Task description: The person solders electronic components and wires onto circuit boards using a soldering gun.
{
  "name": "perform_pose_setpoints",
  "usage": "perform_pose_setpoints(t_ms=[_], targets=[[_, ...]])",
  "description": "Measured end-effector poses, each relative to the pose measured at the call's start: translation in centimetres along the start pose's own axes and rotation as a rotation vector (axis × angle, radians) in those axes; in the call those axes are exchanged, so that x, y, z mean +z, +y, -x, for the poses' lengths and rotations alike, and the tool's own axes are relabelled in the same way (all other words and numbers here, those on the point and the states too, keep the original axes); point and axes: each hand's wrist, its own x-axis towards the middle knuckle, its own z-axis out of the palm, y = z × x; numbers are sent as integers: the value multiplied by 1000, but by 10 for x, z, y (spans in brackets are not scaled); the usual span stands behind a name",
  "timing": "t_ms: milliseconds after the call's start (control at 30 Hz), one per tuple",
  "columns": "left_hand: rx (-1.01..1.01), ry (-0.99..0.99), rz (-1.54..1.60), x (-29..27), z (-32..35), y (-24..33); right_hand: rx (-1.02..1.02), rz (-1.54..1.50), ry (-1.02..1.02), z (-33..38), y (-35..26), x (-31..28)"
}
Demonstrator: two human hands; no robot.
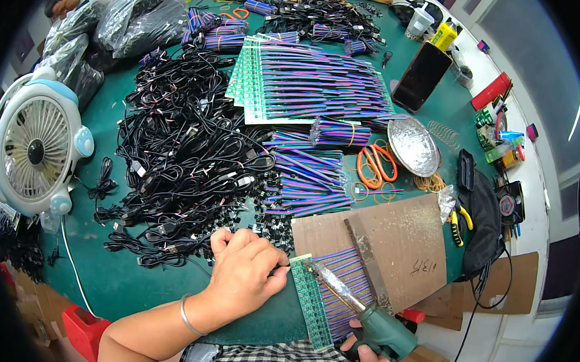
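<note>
My left hand is closed in a pinch at the upper left corner of a green circuit board panel. What it pinches is too small to make out; a black cable from the pile runs up to this hand. Rows of blue, purple and black wires extend from the panel's right side. My right hand, partly hidden at the lower edge, is wrapped round a soldering gun with a green handle. Its metal barrel points up and left, with the tip over the panel's top end near my left fingers.
A flat bar lies across the wires on a brown board. Beyond are a heap of black cables, stacked wired panels, orange scissors, a metal dish and a phone. A fan stands left.
</note>
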Motion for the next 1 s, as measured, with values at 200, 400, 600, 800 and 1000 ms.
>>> perform_pose_setpoints(t_ms=[200,400,600,800,1000], targets=[[4,9,-7,3,-2,3,-78,227,-109,7,18,-14],[0,25,-7,2,0,0,-198,494,-131,12,24,-14],[13,41,-2,2,1,0,132,240,24,22,26,-7],[13,29,-11,3,0,0,70,318,-95,10,12,-3],[15,58,-2,3,0,0,40,326,-68,15,21,-3]])
